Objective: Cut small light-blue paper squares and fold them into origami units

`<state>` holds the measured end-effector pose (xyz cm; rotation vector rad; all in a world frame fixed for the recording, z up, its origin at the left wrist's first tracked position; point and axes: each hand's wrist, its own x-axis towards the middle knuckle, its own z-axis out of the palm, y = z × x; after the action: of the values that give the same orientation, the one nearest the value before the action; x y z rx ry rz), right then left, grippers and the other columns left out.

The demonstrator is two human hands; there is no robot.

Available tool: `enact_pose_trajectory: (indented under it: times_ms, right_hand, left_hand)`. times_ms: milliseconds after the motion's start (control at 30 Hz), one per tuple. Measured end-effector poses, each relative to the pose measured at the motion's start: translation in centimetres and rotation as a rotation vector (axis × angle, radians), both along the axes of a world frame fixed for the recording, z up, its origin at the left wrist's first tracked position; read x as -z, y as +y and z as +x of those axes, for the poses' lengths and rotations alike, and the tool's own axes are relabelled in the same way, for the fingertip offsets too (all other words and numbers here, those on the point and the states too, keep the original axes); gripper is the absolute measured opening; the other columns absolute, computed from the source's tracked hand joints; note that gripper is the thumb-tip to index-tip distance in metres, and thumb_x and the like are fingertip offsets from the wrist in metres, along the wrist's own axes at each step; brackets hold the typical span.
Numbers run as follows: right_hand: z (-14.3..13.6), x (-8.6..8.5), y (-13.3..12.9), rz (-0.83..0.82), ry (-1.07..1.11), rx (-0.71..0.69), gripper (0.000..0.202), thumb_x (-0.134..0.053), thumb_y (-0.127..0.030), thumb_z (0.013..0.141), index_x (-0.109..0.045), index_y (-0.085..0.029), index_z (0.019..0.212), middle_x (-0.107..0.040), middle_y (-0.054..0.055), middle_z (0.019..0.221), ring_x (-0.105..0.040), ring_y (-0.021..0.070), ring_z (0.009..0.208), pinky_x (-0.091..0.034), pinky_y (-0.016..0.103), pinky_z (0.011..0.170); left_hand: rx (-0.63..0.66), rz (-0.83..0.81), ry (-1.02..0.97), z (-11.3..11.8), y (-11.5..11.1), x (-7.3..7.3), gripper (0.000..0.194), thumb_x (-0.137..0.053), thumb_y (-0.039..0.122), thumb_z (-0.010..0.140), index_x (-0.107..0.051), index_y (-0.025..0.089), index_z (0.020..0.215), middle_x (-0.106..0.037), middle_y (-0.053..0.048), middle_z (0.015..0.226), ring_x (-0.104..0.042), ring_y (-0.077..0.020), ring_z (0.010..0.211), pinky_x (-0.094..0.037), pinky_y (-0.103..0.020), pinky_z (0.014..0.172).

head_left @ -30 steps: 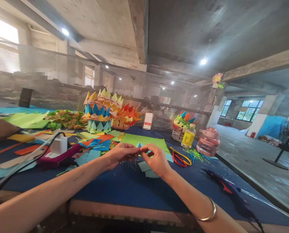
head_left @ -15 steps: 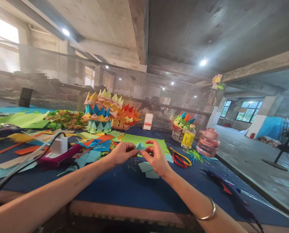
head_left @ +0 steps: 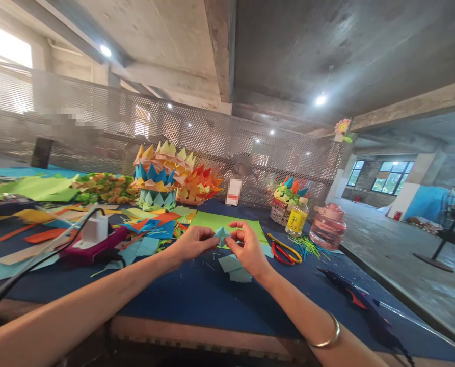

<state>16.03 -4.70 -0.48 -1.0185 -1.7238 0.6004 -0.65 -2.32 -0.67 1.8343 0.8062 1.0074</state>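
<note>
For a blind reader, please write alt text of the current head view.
Two bare hands, left hand and right hand, pinch a small folded light-blue paper above a dark blue table. Around lie colourful paper strips, scissors and a glue gun.

The head camera looks from behind and above the left hand [head_left: 194,243] and right hand [head_left: 249,251], facing forward and down over the table [head_left: 196,295], near enough that both forearms run in from the lower corners and the folded paper [head_left: 222,235] between the fingers sits close to mid-view. Its wide view takes in the mesh screen [head_left: 204,130] beyond the hands, the ceiling [head_left: 299,46] above them and the floor [head_left: 387,239] off to their right.
</note>
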Motion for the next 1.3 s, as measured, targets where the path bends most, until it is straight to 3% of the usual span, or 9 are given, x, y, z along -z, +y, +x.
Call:
enact_pose_trajectory:
  times_ms: [133, 267, 533, 633, 900, 1067, 1300]
  right_hand:
    - [-0.1, -0.1, -0.2, 0.000, 0.003, 0.004, 0.026, -0.055, -0.021, 0.074, -0.045, -0.018, 0.097, -0.055, -0.003, 0.065, -0.052, 0.0105, 0.056, -0.040, 0.022, 0.051]
    - [-0.2, 0.0, -0.2, -0.001, 0.003, -0.002, 0.026, -0.055, -0.021, 0.074, -0.045, -0.018, 0.098, -0.055, -0.003, 0.065, -0.051, 0.0100, 0.056, -0.039, 0.021, 0.051]
    - [-0.2, 0.1, -0.1, -0.021, -0.002, -0.016, 0.028, -0.056, -0.024, 0.074, -0.045, -0.018, 0.099, -0.057, 0.000, 0.072, -0.054, 0.0112, 0.062, -0.042, 0.022, 0.054]
    - [-0.2, 0.0, -0.1, -0.010, -0.009, -0.002, 0.028, -0.056, -0.023, 0.074, -0.044, -0.018, 0.098, -0.057, 0.000, 0.071, -0.053, 0.0114, 0.062, -0.041, 0.022, 0.054]
    - [-0.3, 0.0, -0.5, -0.002, -0.027, -0.048, 0.030, -0.057, -0.026, 0.074, -0.041, -0.020, 0.098, -0.054, -0.003, 0.068, -0.052, 0.0108, 0.059, -0.040, 0.021, 0.051]
    - [-0.1, 0.0, -0.5, 0.060, -0.010, -0.005, 0.027, -0.053, -0.029, 0.077, -0.039, -0.021, 0.099, -0.057, -0.001, 0.075, -0.052, 0.0105, 0.060, -0.039, 0.020, 0.051]
    - [0.0, -0.1, -0.2, 0.119, -0.097, 0.028, 0.007, -0.052, -0.025, 0.076, -0.048, -0.019, 0.076, -0.051, -0.002, 0.065, -0.049, 0.0104, 0.059, -0.037, 0.019, 0.049]
  left_hand:
    - [0.009, -0.052, -0.027, 0.0, -0.2, -0.1, 0.038, -0.059, 0.052, 0.064, -0.052, 0.015, 0.058, -0.050, 0.003, 0.052, -0.042, -0.0086, 0.050, -0.030, -0.021, 0.049]
    - [0.014, -0.024, -0.013, 0.0, -0.2, -0.1, 0.040, -0.060, 0.051, 0.064, -0.045, 0.016, 0.053, -0.044, 0.005, 0.049, -0.039, -0.0077, 0.049, -0.026, -0.021, 0.046]
    - [0.032, 0.014, 0.031, -0.2, 0.7, 0.4, 0.038, -0.062, 0.048, 0.063, -0.046, 0.015, 0.054, -0.038, 0.007, 0.047, -0.032, -0.0064, 0.046, -0.021, -0.021, 0.043]
    - [0.017, -0.019, 0.006, -0.1, 0.2, 0.1, 0.037, -0.061, 0.046, 0.065, -0.046, 0.015, 0.053, -0.043, 0.005, 0.047, -0.036, -0.0066, 0.046, -0.025, -0.021, 0.045]
    - [0.034, -0.255, -0.160, 0.2, -0.5, -0.6, 0.035, -0.061, 0.047, 0.064, -0.051, 0.014, 0.072, -0.060, 0.000, 0.062, -0.057, -0.0124, 0.058, -0.042, -0.024, 0.055]
    - [0.029, -0.203, -0.128, 0.2, 0.0, -0.1, 0.034, -0.062, 0.047, 0.064, -0.050, 0.015, 0.070, -0.060, 0.001, 0.053, -0.056, -0.0111, 0.050, -0.042, -0.023, 0.052]
    - [0.031, -0.239, -0.125, 0.1, -0.4, -0.5, 0.032, -0.065, 0.044, 0.065, -0.054, 0.014, 0.070, -0.063, 0.000, 0.059, -0.056, -0.0100, 0.053, -0.040, -0.022, 0.052]
